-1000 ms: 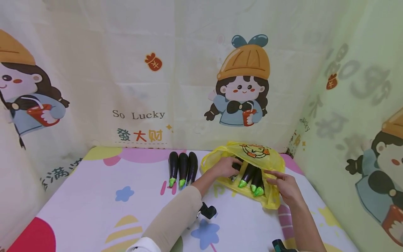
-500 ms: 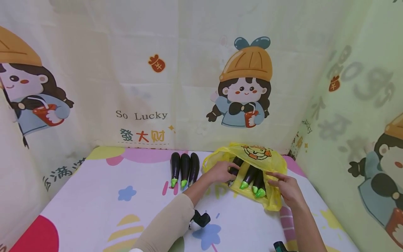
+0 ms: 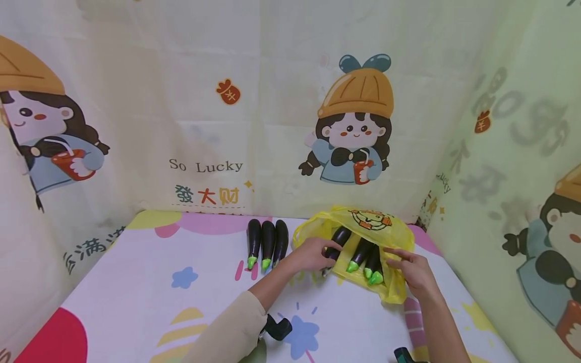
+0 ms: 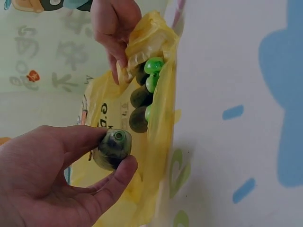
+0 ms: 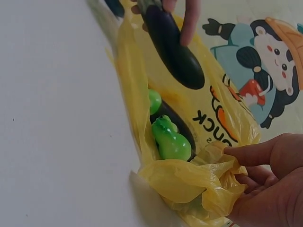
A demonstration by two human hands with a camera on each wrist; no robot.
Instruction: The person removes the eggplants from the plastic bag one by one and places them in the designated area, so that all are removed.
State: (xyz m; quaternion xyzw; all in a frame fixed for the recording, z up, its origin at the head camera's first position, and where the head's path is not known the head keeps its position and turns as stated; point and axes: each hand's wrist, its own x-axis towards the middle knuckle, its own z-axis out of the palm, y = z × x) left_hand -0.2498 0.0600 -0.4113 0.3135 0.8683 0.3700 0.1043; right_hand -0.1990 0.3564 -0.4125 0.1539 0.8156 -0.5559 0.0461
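My left hand (image 3: 313,254) pinches a dark purple eggplant (image 3: 341,236) near its stem end, at the left side of a yellow plastic bag's mouth. In the left wrist view its dull greenish tip faces the camera, between thumb and fingers. The bag (image 3: 313,224) lies on its side, mouth toward me. Inside are three more eggplants (image 3: 360,252) with bright green stems, their far ends hidden by the bag. My right hand (image 3: 415,275) pinches the right edge of the mouth; the right wrist view shows crumpled plastic (image 5: 218,163) between thumb and fingers.
Three eggplants (image 3: 268,242) lie side by side left of the bag, green stems toward me; my left wrist partly overlaps the nearest one. A patterned cloth (image 3: 218,302) covers the table. Printed fabric walls (image 3: 272,101) stand behind and on both sides.
My left hand has drawn back left and toward me with the eggplant, more of which now shows at the bag's mouth. My right hand keeps its hold on the bag.
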